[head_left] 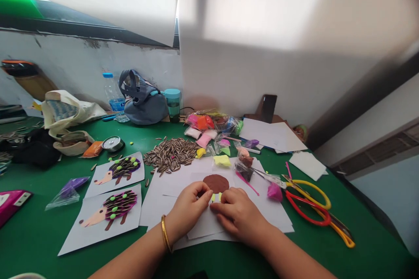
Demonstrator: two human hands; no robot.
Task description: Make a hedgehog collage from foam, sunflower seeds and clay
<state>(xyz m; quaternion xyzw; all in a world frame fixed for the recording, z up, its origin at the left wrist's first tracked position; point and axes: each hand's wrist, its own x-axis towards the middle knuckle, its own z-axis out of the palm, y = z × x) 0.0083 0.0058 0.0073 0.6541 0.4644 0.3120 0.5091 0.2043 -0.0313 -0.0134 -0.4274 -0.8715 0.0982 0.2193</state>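
A flattened brown clay oval (216, 182) lies on stacked white paper (203, 226) in front of me. Just below it sit small yellow-green clay pieces (213, 198) with thin dark marks. My left hand (191, 202), a gold bangle at its wrist, is closed in a pinch at the left of these pieces; whatever its fingertips hold is hidden. From the other side my right hand (240, 213) has its fingers curled together at the edge of the pieces, and its grip is also hidden.
Two hedgehog pictures (114, 216) lie at left, near a heap of sunflower seeds (172, 153). Scissors (307, 202) with red and yellow handles and pink clay (275, 192) are at right. Bagged clay (209, 124), a teal-lidded cup (173, 104) and a blue bag (144, 102) stand behind.
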